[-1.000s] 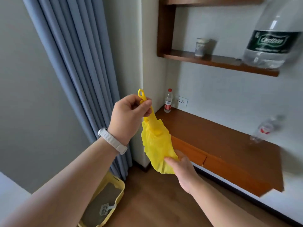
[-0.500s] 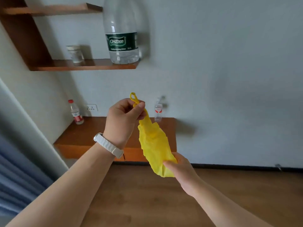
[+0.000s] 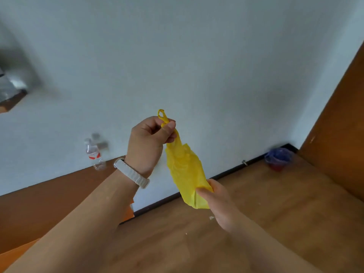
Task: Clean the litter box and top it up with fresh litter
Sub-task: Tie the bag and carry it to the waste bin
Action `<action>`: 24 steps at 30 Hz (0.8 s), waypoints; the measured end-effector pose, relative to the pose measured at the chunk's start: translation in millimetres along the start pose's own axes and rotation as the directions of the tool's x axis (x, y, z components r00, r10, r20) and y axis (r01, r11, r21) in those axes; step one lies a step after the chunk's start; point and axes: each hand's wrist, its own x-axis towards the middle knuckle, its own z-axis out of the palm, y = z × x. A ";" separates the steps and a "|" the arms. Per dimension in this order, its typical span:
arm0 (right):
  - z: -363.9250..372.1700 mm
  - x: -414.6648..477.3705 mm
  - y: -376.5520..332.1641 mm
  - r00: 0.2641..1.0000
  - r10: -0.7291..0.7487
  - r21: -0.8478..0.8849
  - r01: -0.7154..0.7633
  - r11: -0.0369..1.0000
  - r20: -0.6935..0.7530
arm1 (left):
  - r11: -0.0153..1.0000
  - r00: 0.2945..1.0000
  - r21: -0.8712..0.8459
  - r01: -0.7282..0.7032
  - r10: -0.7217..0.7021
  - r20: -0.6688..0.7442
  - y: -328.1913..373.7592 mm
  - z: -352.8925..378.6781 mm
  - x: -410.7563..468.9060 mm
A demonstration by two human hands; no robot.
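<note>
Yellow bag (image 3: 185,172) hangs from the left hand (image 3: 147,142) pinching its handle, right hand (image 3: 220,203) gripping its bottom end

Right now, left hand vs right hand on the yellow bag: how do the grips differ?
Left hand fists round the top handle of the yellow bag, loop poking out above; right hand pinches its bottom end, thumb on the front. Left hand sits higher; right hand lower. Left wrist wears a white band; right wrist is bare. Shared: both hold the same bag, stretched between them.
</note>
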 end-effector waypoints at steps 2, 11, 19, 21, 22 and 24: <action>-15.3 11.0 -1.8 0.998 -0.014 -0.006 0.014 1.000 -0.063 | 0.999 0.998 -0.036 0.002 0.000 0.057 -13.6 19.6 18.6; -62.1 106.1 -5.2 0.949 0.002 -0.010 -0.005 1.000 -0.316 | 0.989 0.950 -0.139 0.048 -0.003 0.311 -91.4 79.1 146.8; -79.6 179.7 -13.8 0.826 0.075 0.079 -0.037 0.996 -0.559 | 0.951 0.831 -0.212 0.223 -0.072 0.551 -141.7 143.6 240.1; -89.3 186.5 -11.5 0.792 0.097 0.094 -0.051 0.994 -0.602 | 0.936 0.806 -0.232 0.264 -0.081 0.587 -150.5 161.9 252.5; -94.8 189.6 -10.5 0.784 0.107 0.102 -0.056 0.993 -0.612 | 0.931 0.788 -0.236 0.278 -0.080 0.611 -154.9 170.4 258.0; -109.0 196.3 -9.7 0.759 0.122 0.110 -0.067 0.992 -0.640 | 0.922 0.756 -0.240 0.304 -0.080 0.649 -164.3 188.2 269.1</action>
